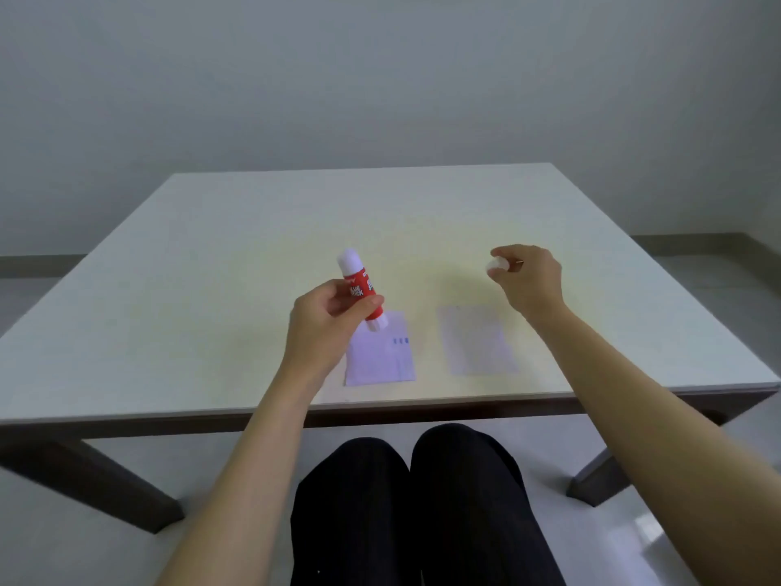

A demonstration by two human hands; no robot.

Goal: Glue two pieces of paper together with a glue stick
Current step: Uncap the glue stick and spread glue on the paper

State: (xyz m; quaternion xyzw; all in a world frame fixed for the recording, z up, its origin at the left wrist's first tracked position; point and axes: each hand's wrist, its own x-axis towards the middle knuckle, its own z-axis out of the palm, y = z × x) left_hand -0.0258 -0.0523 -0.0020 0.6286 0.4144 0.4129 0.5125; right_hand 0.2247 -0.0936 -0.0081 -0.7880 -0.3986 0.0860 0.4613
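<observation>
My left hand (325,327) grips a red glue stick (360,289) with white ends, tilted, held just above the table. Its lower white end hangs over the top edge of a white paper (382,357) with small blue marks, lying near the table's front edge. A second, paler paper (477,340) lies flat to the right of the first, apart from it. My right hand (528,279) hovers above and behind that paper, fingers pinched on a small white cap (495,264).
The white table (211,268) has its front edge close to my dark-trousered knees (414,501). Its dark legs (105,480) splay out at both front corners. A plain grey wall stands behind the table's far edge.
</observation>
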